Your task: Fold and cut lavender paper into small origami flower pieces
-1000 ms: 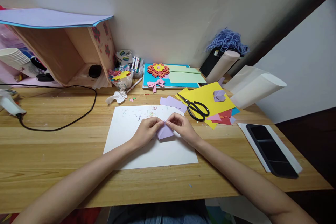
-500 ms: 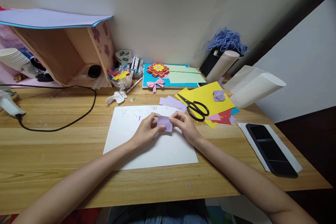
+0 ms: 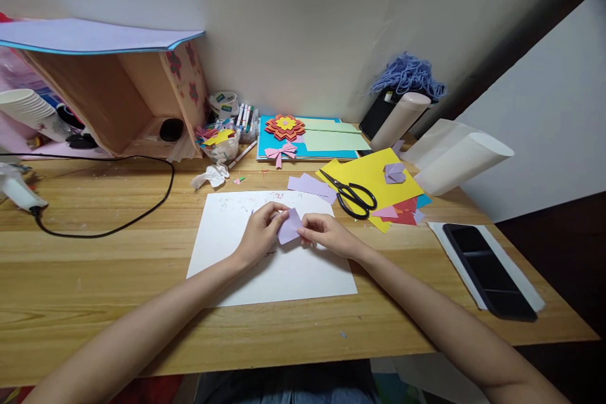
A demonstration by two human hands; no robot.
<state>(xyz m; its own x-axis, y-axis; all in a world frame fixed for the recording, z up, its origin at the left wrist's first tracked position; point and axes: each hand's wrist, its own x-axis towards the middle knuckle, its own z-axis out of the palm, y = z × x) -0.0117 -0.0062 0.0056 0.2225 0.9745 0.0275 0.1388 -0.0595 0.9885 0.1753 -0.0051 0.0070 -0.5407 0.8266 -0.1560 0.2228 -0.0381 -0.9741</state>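
My left hand point(image 3: 260, 232) and right hand point(image 3: 326, 235) pinch the small purple paper point(image 3: 289, 227). It sits between them, above the white sheet point(image 3: 227, 265).

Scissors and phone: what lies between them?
In the head view, coloured paper scraps beside the scissors, then bare tabletop, then the edge of the white sheet under the phone.

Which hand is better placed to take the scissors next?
Right hand, probably: it is nearer the scissors than the left hand. Both hold the purple square, so the left could hold it alone.
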